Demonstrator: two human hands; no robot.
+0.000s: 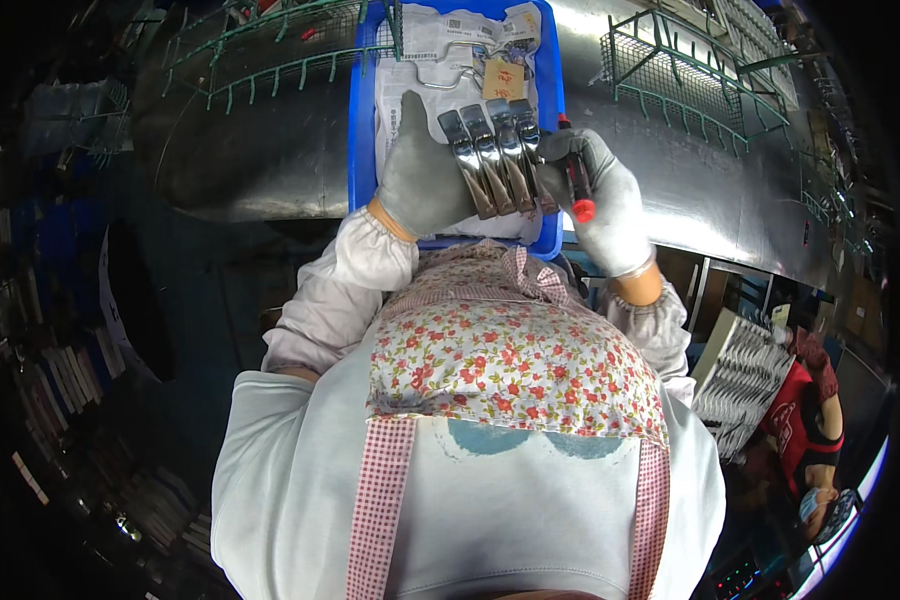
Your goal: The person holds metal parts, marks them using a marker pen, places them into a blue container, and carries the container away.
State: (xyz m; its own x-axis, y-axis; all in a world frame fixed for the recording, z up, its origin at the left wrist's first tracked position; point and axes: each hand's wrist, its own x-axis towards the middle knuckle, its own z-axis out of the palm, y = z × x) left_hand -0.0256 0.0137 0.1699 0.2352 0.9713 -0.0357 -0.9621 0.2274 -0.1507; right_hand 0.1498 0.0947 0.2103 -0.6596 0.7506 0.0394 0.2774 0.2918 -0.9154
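1. Nearest the head camera is the person's white top (530, 510), crossed by two red-checked straps (378, 500) of a flower-printed apron (510, 365).
2. Beyond it, both forearms wear pale sleeve covers (315, 310), and both hands wear grey gloves. The left hand (422, 178) stands over the tray's left side, thumb raised and spread away from the metal pieces (487, 150); these four shiny pieces lie side by side across its finger side. Its fingers are hidden behind them, so I cannot tell how tightly they close.
3. At the rightmost piece are the fingers of the right hand (610, 205); whether they touch it is unclear. That hand is closed around a black-and-red pen (577, 178), its red end toward the body.
4. The pieces are over the near half of a blue tray (363, 130), between both hands. Newspaper (425, 25) lines the tray; toward its far right corner lie bent metal rods (463, 77) and a brown tag (503, 80) with red marks.
5. The tray reaches the near edge of the metal tabletop (260, 170). Green wire racks (660, 85) flank it left and right.
6. At lower right, a co-worker (805, 425) in red is beside a pale ridged panel (735, 385).
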